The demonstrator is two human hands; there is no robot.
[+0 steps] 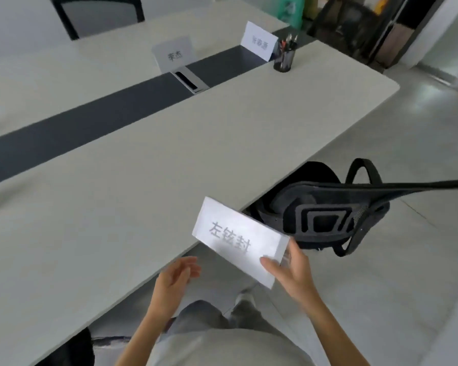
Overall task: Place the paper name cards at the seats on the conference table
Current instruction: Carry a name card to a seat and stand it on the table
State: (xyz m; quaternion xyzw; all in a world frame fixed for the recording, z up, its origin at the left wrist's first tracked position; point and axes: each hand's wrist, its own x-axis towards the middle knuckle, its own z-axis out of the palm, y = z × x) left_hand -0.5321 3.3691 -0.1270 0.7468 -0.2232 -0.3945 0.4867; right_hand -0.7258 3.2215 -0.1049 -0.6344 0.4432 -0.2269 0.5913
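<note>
My right hand (291, 273) grips a white paper name card (236, 240) by its right end, holding it just over the near edge of the pale conference table (143, 180). Printed characters face me on the card. A little to the left and below the card, my left hand (176, 280) is open with its fingers apart and touches nothing. Two more name cards stand upright on the far half of the table: one (173, 53) behind the centre cable box, another (259, 40) at the far right end.
A dark strip (90, 122) with a metal cable box (189, 80) runs down the table's middle. A black pen cup (284, 58) stands near the far right card. A black mesh chair (320, 215) is tucked at the near edge, right of the card; another chair (98, 17) stands at the far side.
</note>
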